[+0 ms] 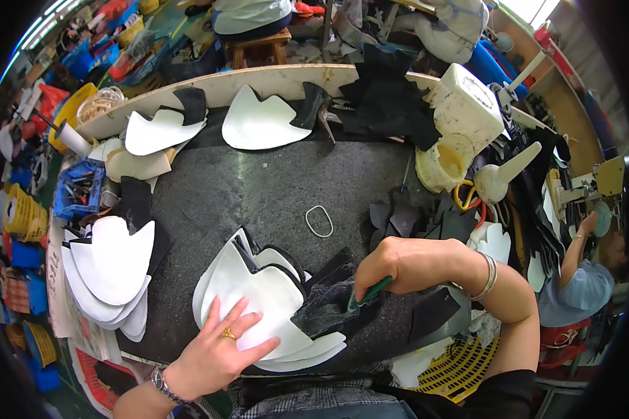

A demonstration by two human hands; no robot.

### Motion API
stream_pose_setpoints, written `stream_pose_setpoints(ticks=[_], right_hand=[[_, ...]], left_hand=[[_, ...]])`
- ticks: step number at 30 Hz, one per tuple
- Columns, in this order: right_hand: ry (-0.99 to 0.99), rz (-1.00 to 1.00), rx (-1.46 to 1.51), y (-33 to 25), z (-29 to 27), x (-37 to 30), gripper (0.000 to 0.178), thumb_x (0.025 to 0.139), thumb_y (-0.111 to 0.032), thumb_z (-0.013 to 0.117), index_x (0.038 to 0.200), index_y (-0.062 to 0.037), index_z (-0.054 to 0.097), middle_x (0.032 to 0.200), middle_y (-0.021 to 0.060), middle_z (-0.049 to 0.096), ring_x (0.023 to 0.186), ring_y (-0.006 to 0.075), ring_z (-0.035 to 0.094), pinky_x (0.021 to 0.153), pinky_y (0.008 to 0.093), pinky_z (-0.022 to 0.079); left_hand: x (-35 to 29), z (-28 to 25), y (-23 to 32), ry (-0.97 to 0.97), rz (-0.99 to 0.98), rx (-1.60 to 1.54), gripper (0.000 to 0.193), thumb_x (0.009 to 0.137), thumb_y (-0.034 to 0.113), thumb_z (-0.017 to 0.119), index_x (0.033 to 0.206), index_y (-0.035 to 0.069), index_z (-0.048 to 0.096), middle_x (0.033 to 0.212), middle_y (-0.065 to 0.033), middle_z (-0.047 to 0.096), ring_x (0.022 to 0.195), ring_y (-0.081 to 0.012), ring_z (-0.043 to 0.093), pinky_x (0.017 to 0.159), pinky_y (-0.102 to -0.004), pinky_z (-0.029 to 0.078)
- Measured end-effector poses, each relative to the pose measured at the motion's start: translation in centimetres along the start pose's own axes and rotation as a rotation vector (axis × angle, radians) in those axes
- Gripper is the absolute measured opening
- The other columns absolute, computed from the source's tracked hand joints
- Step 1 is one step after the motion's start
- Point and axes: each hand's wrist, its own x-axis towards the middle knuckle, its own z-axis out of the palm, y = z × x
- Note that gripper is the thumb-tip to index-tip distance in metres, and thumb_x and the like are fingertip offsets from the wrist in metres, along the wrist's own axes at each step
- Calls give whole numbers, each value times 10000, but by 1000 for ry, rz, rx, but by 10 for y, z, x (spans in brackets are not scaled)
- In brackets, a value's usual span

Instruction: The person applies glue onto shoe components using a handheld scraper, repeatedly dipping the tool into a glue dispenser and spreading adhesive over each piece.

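My left hand (220,349) lies with fingers spread on a stack of white curved shoe-upper pieces (269,297) with black parts attached, near the table's front edge. My right hand (391,269) is closed around a green-handled brush (372,292), its lower end touching a black panel (321,307). That panel joins the white pieces on their right side and has a shiny, streaked surface. Part of the brush is hidden by my fingers. A black strip (433,314) lies under my right forearm.
White pieces (112,262) are piled at the left; others (261,119) lie along the back. A white rubber band (319,221) lies mid-table. At the right stand a stained white container (468,105), a cream pot (444,164) and yellow-handled scissors (463,195). A co-worker (576,286) sits far right.
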Motion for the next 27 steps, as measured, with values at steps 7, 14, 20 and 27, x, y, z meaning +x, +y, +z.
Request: stream_pose_setpoints(ticks=[7,14,20,27], right_hand=[[-17,-108,136,-23,-30,-2,220,765,53,693,979,8,727,937,145,732,863,301,713,774,366,558],[-256,20,60,-10,-2,54,201,816,14,690,1017,11,703,931,147,734,872,293,706,761,377,534],[184,-74,461,0,-44,-46,188,747,-55,829,865,51,729,864,178,746,786,285,741,753,367,600],[941,-220,874,15,-5,-89,216,705,-21,799,761,66,609,670,200,631,534,299,643,579,447,611]], left_hand=[[0,5,-2,17,37,37,411,850,135,603,1246,226,663,1301,-184,524,1310,-450,472,1034,-697,371],[1,-4,2,14,2,65,499,794,68,679,1231,309,685,1308,-138,498,1322,-409,492,1082,-641,365],[-8,-21,-28,512,-155,-630,540,796,-161,518,1217,119,708,1252,-196,646,1196,-332,614,1053,-453,450],[-4,-119,-153,1306,-299,364,505,844,-179,487,1180,109,730,1265,-115,678,1194,-257,634,1015,-337,479]])
